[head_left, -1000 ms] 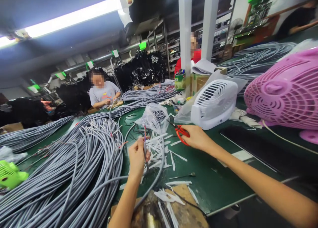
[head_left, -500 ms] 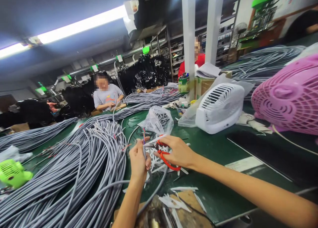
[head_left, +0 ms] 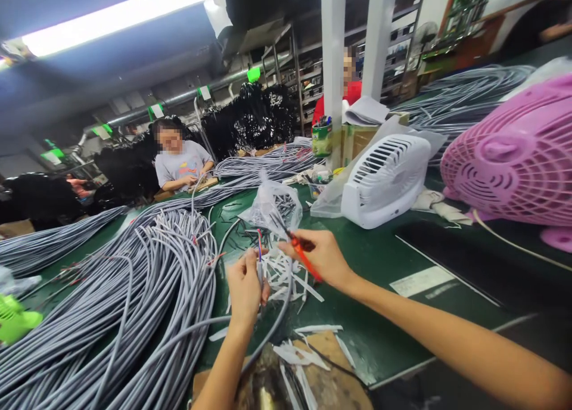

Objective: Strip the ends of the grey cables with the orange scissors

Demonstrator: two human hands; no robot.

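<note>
The left hand (head_left: pixel 245 283), curled closed, pinches a smooth gray cable (head_left: pixel 260 270) with slim red and blue wires (head_left: pixel 260 238) bared; the right hand (head_left: pixel 323 256) grips red-handled cutters (head_left: pixel 307 260).

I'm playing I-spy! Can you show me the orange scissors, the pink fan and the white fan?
Orange scissors (head_left: pixel 308 263): head view, on the handle.
Pink fan (head_left: pixel 513 168): head view, on its grille.
White fan (head_left: pixel 388 181): head view, on its casing.

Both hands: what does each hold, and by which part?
Left hand: a gray cable, near its stripped end. Right hand: red-handled scissors, by the handles.
</note>
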